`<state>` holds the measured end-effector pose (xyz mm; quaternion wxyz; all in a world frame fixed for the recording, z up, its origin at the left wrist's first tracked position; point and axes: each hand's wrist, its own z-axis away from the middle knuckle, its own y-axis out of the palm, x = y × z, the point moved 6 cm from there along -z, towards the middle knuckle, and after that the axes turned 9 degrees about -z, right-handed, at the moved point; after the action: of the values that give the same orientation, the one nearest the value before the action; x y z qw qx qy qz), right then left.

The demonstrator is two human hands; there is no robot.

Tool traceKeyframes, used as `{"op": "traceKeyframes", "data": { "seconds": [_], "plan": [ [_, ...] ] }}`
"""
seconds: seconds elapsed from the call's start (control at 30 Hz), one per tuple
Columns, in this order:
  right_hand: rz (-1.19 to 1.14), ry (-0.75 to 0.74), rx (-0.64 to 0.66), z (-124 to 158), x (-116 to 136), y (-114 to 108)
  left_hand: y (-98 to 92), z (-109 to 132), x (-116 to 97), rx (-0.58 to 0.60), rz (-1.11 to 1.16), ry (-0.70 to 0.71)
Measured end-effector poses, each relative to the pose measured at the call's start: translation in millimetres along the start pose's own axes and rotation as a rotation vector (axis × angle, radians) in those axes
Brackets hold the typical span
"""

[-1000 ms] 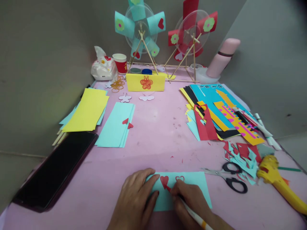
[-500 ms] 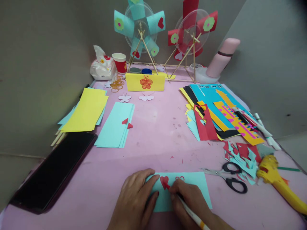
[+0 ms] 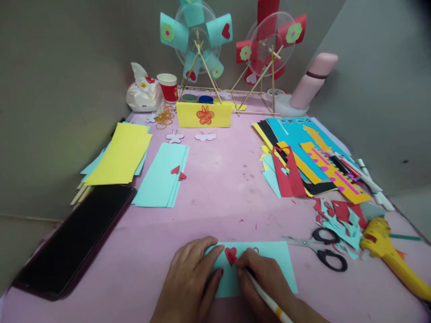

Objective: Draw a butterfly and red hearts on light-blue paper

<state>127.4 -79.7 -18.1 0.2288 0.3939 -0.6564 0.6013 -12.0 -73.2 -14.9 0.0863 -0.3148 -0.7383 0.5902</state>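
Note:
A light blue sheet of paper (image 3: 269,278) lies at the table's near edge. Pressed flat across its left side is my left hand (image 3: 191,278), fingers stretched out and holding nothing. My right hand (image 3: 266,278) grips a white marker pen (image 3: 267,298) with a yellow-orange band. The pen's tip is at the lower part of a filled red heart (image 3: 230,255) on the paper. Right of that heart shows a red outline, partly hidden behind my right hand. Scissors with black handles (image 3: 325,244) lie just right of the sheet.
A phone (image 3: 77,237) and yellow paper (image 3: 119,154) are on the left, near light blue strips (image 3: 161,179). Paper scraps (image 3: 340,222) and a yellow glue gun (image 3: 393,255) lie right. Two paper-bladed wheels, a blue one (image 3: 218,33) and a red one (image 3: 267,20), stand at the back.
My right hand and the marker pen have shifted very slightly, covering more of the red outline. The left hand stays in place on the paper.

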Motion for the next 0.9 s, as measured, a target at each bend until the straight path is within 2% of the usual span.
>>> {"op": "traceKeyframes", "data": {
  "seconds": [0.13, 0.27, 0.43, 0.67, 0.9],
  "plan": [
    [-0.003, -0.055, -0.103, 1.0, 0.2, -0.7, -1.0, -0.6, -0.1, 0.007, -0.011, 0.007],
    [-0.013, -0.065, -0.072, 1.5, -1.1, 2.2, -0.5, -0.5, -0.6, 0.006, -0.005, 0.015],
    [-0.024, -0.074, -0.106, 4.1, -4.2, 3.3, -0.8, -0.3, -1.2, -0.001, -0.002, 0.016],
    [-0.031, -0.057, -0.043, 3.7, -1.7, -1.2, -0.5, 0.4, -0.8, 0.011, -0.003, 0.014],
    [-0.003, 0.108, 0.042, 1.7, -1.9, -13.5, 0.0, -1.9, -1.3, 0.008, 0.003, 0.023]
  ]
}}
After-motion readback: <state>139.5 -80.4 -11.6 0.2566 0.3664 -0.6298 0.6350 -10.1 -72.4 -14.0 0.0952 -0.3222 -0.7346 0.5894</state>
